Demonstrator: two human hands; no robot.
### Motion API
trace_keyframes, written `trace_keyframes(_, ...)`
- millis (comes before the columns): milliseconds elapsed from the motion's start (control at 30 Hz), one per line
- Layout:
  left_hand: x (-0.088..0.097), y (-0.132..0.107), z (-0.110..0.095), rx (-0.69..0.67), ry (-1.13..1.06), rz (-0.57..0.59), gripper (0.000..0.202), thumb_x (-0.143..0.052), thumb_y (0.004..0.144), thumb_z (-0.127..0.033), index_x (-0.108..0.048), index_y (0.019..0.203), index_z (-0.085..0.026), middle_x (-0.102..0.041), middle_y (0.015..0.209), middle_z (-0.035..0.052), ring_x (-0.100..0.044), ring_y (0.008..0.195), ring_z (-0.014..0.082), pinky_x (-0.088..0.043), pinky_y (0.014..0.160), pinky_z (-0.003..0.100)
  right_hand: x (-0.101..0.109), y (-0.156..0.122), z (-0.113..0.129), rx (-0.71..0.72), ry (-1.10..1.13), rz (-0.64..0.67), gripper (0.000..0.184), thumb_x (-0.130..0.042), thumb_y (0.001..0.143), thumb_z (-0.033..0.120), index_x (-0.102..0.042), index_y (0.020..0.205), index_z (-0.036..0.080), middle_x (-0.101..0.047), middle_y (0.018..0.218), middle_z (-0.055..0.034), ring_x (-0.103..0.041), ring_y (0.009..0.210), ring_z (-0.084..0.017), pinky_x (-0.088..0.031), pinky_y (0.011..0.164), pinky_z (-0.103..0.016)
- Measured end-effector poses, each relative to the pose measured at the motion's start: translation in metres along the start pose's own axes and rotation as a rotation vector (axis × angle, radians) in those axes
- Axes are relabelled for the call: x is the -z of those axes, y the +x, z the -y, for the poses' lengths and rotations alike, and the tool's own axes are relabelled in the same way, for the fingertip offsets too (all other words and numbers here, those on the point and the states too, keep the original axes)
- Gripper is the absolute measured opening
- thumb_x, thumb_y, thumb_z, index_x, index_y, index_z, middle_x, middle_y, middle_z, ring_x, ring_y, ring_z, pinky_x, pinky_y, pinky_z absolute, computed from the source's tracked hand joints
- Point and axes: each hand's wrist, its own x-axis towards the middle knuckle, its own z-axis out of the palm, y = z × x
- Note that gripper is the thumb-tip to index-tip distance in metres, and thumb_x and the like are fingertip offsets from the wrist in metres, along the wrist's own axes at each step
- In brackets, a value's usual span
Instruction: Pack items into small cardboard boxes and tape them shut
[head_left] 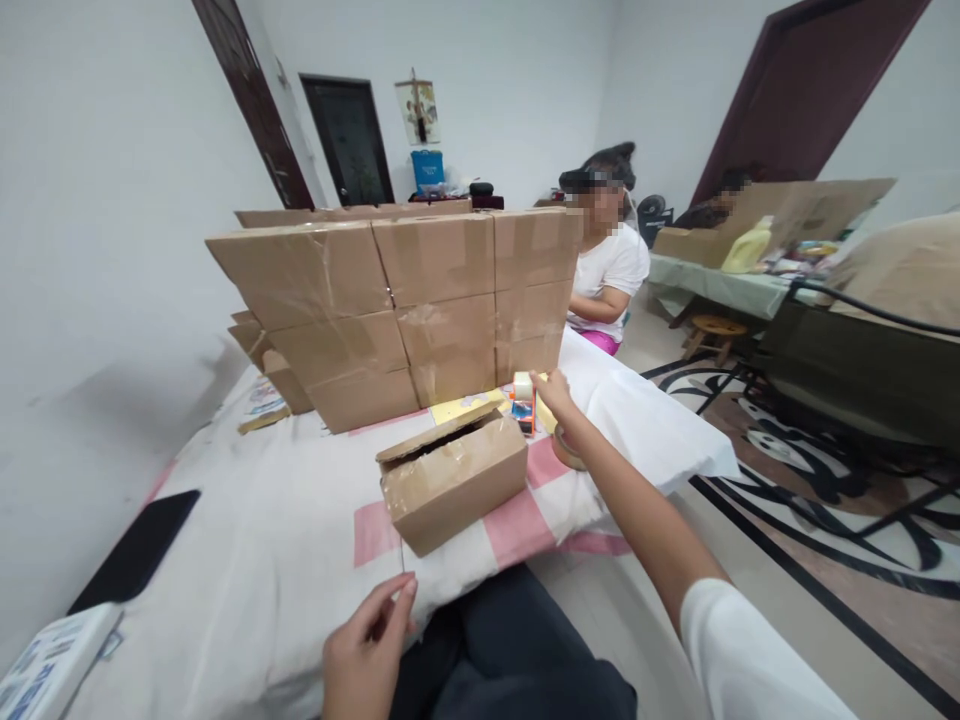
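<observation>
A small cardboard box (454,478) with taped flaps lies on the white and pink cloth of the table (262,540) in front of me. My right hand (556,395) is stretched out beyond it, fingers apart, fingertips at a small white, orange and blue object (523,400) standing on a yellow sheet (457,407). A brown roll (568,455) shows under my right wrist. My left hand (369,645) hovers at the near table edge, thumb and forefinger pinched; what they hold is too thin to make out.
A wall of stacked cardboard boxes (405,310) stands across the table. Another person in a white shirt (611,270) sits behind it at the right. A black phone (135,550) and a printed booklet (45,665) lie at the left. A cluttered table (720,285) and stool (712,335) stand right.
</observation>
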Motion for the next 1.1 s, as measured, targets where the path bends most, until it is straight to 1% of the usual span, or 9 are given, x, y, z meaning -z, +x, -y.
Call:
trace_keyframes(133, -0.001, 0.008, -0.037, -0.102, -0.101, 0.000, 0.041, -0.064, 0.083, -0.056, -0.076, 0.093, -0.018, -0.067, 0.060, 0.0004, -0.063, 0.057, 0.0164, -0.050, 0.057, 0.024, 0.027, -0.053, 0.022, 0.123, 0.146, -0.023, 0.029, -0.050, 0.089, 0.043, -0.060, 0.100, 0.018, -0.067, 0.102, -0.0087, -0.062, 0.091, -0.019, -0.049, 0.085, -0.033)
trace_keyframes(267, -0.005, 0.011, -0.068, -0.211, -0.194, 0.026, 0.033, -0.062, 0.088, -0.044, -0.072, 0.105, -0.018, -0.071, 0.067, 0.0007, -0.063, 0.059, 0.0149, -0.049, 0.059, 0.024, 0.046, -0.137, 0.059, 0.297, 0.359, 0.359, 0.022, -0.061, 0.087, 0.041, -0.067, 0.085, 0.020, -0.067, 0.082, -0.0026, -0.060, 0.076, -0.016, -0.047, 0.071, -0.029)
trace_keyframes(400, -0.012, 0.006, -0.082, -0.242, -0.213, 0.026, 0.031, -0.062, 0.089, -0.040, -0.070, 0.107, -0.017, -0.074, 0.070, 0.0024, -0.066, 0.064, 0.0160, -0.048, 0.059, 0.024, 0.039, -0.197, 0.088, 0.227, 0.241, 0.710, 0.025, -0.068, 0.084, 0.040, -0.074, 0.094, 0.019, -0.068, 0.079, -0.0028, -0.058, 0.070, -0.016, -0.042, 0.062, -0.027)
trace_keyframes(500, -0.016, -0.001, -0.084, -0.259, -0.230, 0.048, 0.031, -0.061, 0.090, -0.040, -0.070, 0.108, -0.017, -0.076, 0.078, 0.0048, -0.069, 0.070, 0.0176, -0.048, 0.060, 0.024, 0.023, -0.215, 0.095, 0.153, 0.265, 0.820, 0.025, -0.068, 0.082, 0.040, -0.074, 0.088, 0.016, -0.064, 0.068, -0.0012, -0.052, 0.060, -0.013, -0.038, 0.056, -0.026)
trace_keyframes(667, -0.016, -0.003, -0.080, -0.218, -0.163, 0.073, 0.057, -0.057, 0.093, -0.042, -0.048, 0.142, -0.015, -0.076, 0.077, 0.0047, -0.068, 0.065, 0.0176, -0.050, 0.062, 0.027, 0.013, -0.211, 0.092, 0.240, 0.342, 0.653, 0.017, -0.062, 0.083, 0.029, -0.070, 0.075, 0.017, -0.062, 0.067, -0.0008, -0.051, 0.061, -0.013, -0.037, 0.057, -0.026)
trace_keyframes(733, -0.014, 0.004, -0.082, -0.220, -0.053, -0.056, 0.073, -0.056, 0.094, -0.043, -0.027, 0.154, -0.014, -0.076, 0.078, 0.0032, -0.068, 0.066, 0.0186, -0.052, 0.068, 0.030, 0.018, -0.200, 0.090, 0.277, 0.316, 0.510, 0.017, -0.062, 0.084, 0.031, -0.070, 0.076, 0.018, -0.062, 0.067, -0.0009, -0.052, 0.062, -0.014, -0.038, 0.059, -0.028)
trace_keyframes(833, -0.012, 0.025, -0.093, -0.467, 0.308, -0.246, 0.067, -0.058, 0.093, -0.042, -0.034, 0.151, -0.017, -0.073, 0.115, 0.0142, -0.069, 0.100, 0.0268, -0.051, 0.090, 0.042, 0.029, -0.175, 0.092, 0.340, 0.240, 0.436, 0.020, -0.063, 0.085, 0.036, -0.071, 0.073, 0.022, -0.063, 0.070, -0.0023, -0.056, 0.072, -0.019, -0.044, 0.069, -0.033)
trace_keyframes(967, -0.018, 0.056, -0.106, -0.805, 0.702, -0.022, 0.076, -0.060, 0.091, -0.040, -0.028, 0.154, -0.015, -0.038, 0.159, 0.0182, -0.030, 0.149, 0.0339, -0.022, 0.119, 0.057, 0.031, -0.140, 0.096, 0.451, 0.142, 0.460, 0.018, -0.068, 0.082, 0.038, -0.072, 0.069, 0.026, -0.067, 0.101, -0.0058, -0.058, 0.106, -0.027, -0.039, 0.102, -0.048)
trace_keyframes(1100, -0.028, 0.069, -0.099, -0.836, 0.777, 0.156, 0.079, -0.060, 0.090, -0.030, -0.020, 0.157, -0.015, -0.043, 0.157, 0.0138, -0.032, 0.149, 0.0295, -0.019, 0.121, 0.056, 0.008, -0.116, 0.095, 0.420, 0.064, 0.549, 0.013, -0.071, 0.080, 0.035, -0.074, 0.071, 0.026, -0.061, 0.131, -0.0047, -0.048, 0.130, -0.030, -0.029, 0.114, -0.052)
